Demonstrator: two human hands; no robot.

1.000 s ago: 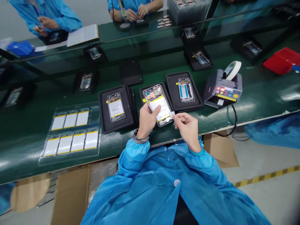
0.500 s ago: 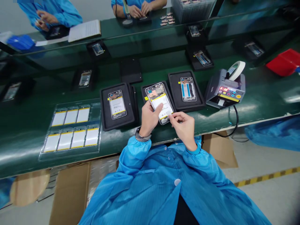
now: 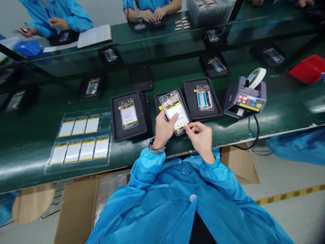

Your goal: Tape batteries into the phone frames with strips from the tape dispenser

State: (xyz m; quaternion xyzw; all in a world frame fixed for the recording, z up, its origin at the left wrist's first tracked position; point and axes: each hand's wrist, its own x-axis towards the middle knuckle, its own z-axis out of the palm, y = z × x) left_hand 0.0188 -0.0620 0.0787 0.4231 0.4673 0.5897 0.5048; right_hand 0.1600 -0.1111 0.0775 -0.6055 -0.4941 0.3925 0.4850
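An opened smartphone (image 3: 175, 99), its circuit board and white battery (image 3: 181, 118) exposed, is tilted above a black tray (image 3: 157, 98). My left hand (image 3: 164, 130) grips it by the left side, thumb lying on the battery. At its lower right corner, my right hand (image 3: 200, 135) is closed in a pinch; whatever is between the fingertips is too small to make out. A yellow tab (image 3: 160, 107) sticks out on the phone's left. Beside my left hand, a second opened phone (image 3: 129, 114) with a battery lies in a black tray (image 3: 118, 135).
Several batteries (image 3: 87, 149) lie in a clear plastic tray (image 3: 78, 168) at left. To the right are a phone frame (image 3: 204, 98) in a tray and a tape dispenser (image 3: 245, 96). Co-workers' hands (image 3: 153, 15) work across the bench, near a red bin (image 3: 307, 69).
The whole view has shifted slightly. My hands keep the same hold on the phone. At the far left, a co-worker's hands have moved apart.
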